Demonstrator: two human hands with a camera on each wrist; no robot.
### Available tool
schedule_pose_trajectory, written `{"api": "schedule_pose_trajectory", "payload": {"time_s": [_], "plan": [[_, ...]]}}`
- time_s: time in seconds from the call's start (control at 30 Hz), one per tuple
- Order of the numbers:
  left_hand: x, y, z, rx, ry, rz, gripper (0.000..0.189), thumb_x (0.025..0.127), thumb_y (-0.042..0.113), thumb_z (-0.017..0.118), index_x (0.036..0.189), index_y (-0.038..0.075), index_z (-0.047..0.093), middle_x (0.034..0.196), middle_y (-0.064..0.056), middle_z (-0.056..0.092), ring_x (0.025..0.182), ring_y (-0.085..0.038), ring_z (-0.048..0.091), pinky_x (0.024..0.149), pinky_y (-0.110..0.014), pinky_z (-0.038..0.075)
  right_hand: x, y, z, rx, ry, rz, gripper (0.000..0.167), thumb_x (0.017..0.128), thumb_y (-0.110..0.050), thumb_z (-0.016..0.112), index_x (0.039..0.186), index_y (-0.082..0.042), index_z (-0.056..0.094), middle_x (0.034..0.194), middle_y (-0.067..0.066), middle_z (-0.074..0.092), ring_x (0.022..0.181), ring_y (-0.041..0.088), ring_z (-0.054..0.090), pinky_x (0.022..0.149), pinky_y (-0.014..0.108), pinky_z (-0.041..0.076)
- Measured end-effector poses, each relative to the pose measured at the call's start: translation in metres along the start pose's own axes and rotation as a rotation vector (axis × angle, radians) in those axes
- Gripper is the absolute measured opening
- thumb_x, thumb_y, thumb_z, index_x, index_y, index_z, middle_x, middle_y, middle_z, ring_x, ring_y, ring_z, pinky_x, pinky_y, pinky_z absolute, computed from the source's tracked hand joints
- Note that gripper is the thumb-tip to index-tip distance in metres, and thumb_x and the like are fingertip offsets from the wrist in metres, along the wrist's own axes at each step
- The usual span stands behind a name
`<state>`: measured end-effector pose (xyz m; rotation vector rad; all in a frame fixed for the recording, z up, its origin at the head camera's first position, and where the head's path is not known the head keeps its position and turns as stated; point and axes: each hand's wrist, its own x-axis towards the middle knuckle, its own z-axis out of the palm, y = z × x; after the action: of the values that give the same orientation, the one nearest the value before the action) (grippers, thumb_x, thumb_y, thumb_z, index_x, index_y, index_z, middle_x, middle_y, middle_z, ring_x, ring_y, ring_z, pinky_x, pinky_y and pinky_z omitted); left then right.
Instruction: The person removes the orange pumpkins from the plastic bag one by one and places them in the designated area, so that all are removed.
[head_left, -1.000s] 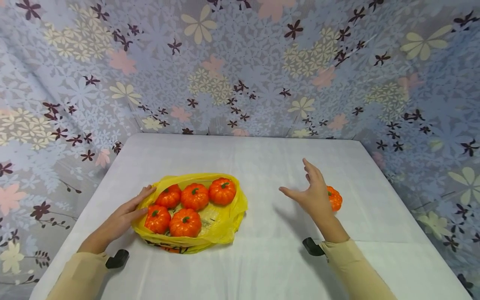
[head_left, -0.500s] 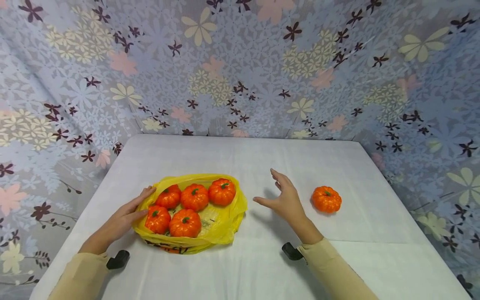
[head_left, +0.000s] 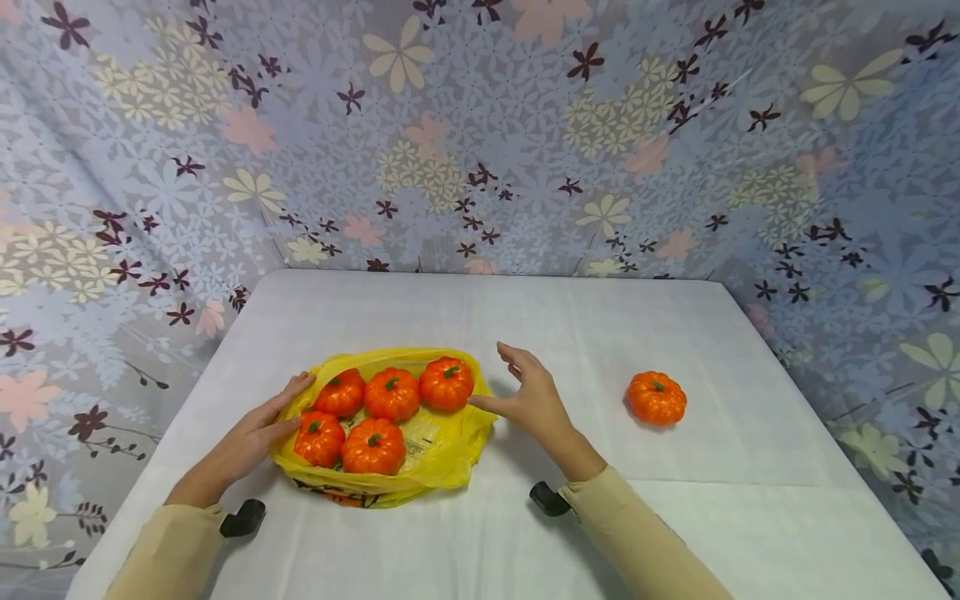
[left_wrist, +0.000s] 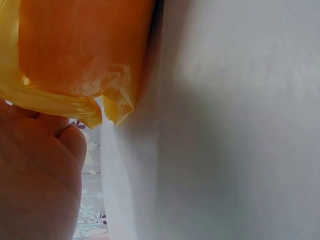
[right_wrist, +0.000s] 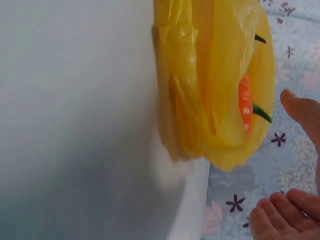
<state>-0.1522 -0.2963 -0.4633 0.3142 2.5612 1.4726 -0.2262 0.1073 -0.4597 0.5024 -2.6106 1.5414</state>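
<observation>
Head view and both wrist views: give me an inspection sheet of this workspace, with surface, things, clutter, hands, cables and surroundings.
Surface: table under a white cover.
Job's things: yellow bag holding five orange pumpkins; a sixth pumpkin on the cover, to the right.
Clutter: nothing seen.
Hands: left hand touches the bag's left edge; right hand, fingers spread and holding nothing, beside its right edge.
Cables: nothing seen.
Surroundings: flower-patterned fabric behind and at both sides.
</observation>
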Motion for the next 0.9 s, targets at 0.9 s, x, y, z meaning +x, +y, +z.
{"api": "schedule_pose_trajectory", "payload": {"time_s": [0.9], "plan": [[-0.001,0.000,0.002,-0.010,-0.007,-0.004,0.061,0.104,0.012,0.047,0.160,0.010,0.025,0.166,-0.020,0.006,0.150,-0.046,-0.001,0.110,-0.076,0.001,0.012,-0.004,0.041,-0.074,-0.054,0.039,0.089,0.075,-0.032,0.091,0.146,0.001,0.049,0.143,0.015,0.053,0.130,0.032,0.051,0.108,0.046,0.044]]}}
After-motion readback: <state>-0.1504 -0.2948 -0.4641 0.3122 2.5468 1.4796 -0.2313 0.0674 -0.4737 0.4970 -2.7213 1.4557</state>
